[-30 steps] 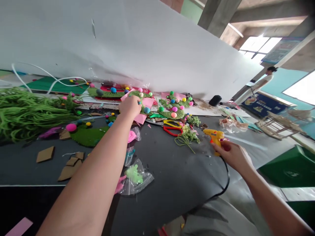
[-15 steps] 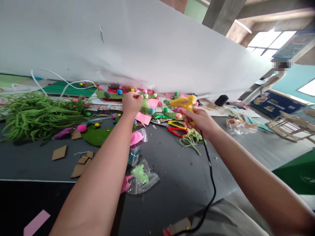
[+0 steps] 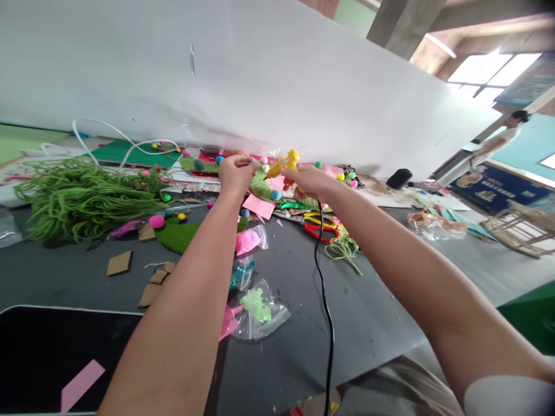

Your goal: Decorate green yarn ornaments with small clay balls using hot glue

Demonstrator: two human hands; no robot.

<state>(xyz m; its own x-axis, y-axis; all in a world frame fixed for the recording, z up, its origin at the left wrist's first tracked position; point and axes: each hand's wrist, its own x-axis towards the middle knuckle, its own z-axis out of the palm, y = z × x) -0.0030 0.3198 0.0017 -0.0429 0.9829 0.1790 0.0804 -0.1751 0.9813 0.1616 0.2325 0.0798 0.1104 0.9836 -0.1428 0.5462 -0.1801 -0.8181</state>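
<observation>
My right hand (image 3: 313, 180) is wrapped round a yellow hot glue gun (image 3: 287, 162), whose nozzle points down and left toward my left hand. A black cord hangs from the gun's handle. My left hand (image 3: 235, 174) has its fingers pinched together; whatever they hold is too small to make out. Just to its right lies a green leaf-shaped piece (image 3: 261, 187) with small pom-poms along it, among them a blue pom-pom (image 3: 276, 195). Pink paper (image 3: 259, 205) lies below this piece. Another green piece (image 3: 176, 236) is partly hidden by my left forearm.
Green yarn (image 3: 87, 199) is heaped at the left. Red-and-yellow-handled scissors (image 3: 321, 232) lie below my right hand. Small plastic bags (image 3: 260, 312), cardboard scraps (image 3: 119, 263) and a dark-screened tablet-like panel (image 3: 52, 346) are nearer. A white board (image 3: 260, 81) rises behind. Another person (image 3: 498, 138) stands far right.
My right hand has brought the glue gun left, close to my left hand, and its nozzle now tilts downward. The left hand stays pinched near the green piece. The view has shifted slightly.
</observation>
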